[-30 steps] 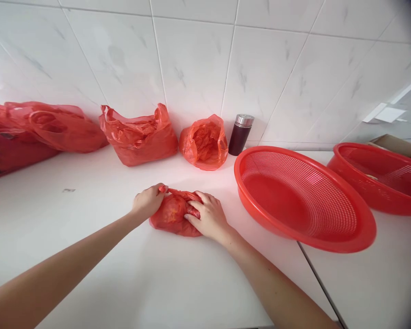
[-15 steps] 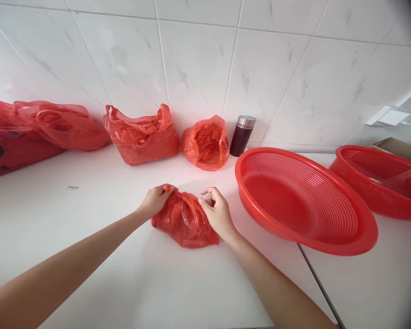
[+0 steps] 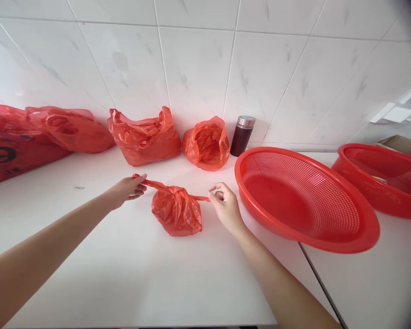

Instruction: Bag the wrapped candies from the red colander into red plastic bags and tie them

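A small red plastic bag rests on the white table, its top gathered into a twisted knot with two handles stretched outward. My left hand pinches the end of one handle, off to the bag's left. On the other side, my right hand grips the tip of the second handle between thumb and forefinger. Both handles look taut. What the bag contains cannot be made out through the plastic.
Along the tiled wall stand an upright red bag, a round open red bag and a dark flask with a silver lid. More red bags lie at far left. Two red baskets occupy the right side.
My hands have moved apart, the left one farther left and the right one slightly right. The bag's handles are now pulled out straight, and its top has tightened into a knot.
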### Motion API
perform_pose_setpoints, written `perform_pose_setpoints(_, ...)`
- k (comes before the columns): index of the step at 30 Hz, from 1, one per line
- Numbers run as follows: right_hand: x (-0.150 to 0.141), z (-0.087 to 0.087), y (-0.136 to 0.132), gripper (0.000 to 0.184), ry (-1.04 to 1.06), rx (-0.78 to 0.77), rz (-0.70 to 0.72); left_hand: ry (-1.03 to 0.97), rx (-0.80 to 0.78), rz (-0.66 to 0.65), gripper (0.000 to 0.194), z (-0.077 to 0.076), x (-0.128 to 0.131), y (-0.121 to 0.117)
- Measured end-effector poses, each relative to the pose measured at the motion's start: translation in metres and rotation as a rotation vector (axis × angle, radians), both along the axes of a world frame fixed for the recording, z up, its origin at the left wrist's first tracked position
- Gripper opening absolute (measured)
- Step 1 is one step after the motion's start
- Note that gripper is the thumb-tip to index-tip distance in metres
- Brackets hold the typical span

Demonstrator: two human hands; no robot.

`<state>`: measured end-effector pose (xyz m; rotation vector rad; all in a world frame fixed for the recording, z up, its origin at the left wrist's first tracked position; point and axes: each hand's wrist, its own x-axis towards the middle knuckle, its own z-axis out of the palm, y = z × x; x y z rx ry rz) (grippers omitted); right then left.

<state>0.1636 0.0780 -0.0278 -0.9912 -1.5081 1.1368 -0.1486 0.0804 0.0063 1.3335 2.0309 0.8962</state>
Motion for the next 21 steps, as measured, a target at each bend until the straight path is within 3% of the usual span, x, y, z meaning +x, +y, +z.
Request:
perform_pose_setpoints(4,0.001,-0.005,0.005,0.016,0.046,0.013,-0.027,0.203,0.236,-0.037,0.046,0.017,0.025,-0.007)
perform_pose_setpoints(8,-0.004,-0.004,-0.001,0.021,0.082,0.053,-0.026,0.336,0.217,-0.517,0.039,0.01,0.068,-0.014)
perform_pose_setpoints(10,-0.004,-0.003,-0.002,0.021,0.111,0.081,-0.045,0.367,0.15,-0.647,0.031,0.002,0.082,-0.013)
perform_pose_setpoints(14,-0.002,-0.005,0.0,0.014,0.12,0.112,-0.096,0.384,0.097,-0.557,0.02,0.0,0.08,-0.01)
perform_pose_setpoints(19,-0.003,-0.012,0.0,0.016,0.055,0.081,-0.083,0.257,0.021,-0.334,0.043,0.028,0.059,-0.027)
perform_pose_setpoints(21,-0.008,-0.013,-0.005,0.028,0.06,-0.005,-0.003,0.072,-0.01,-0.258,0.049,0.04,0.061,-0.04)
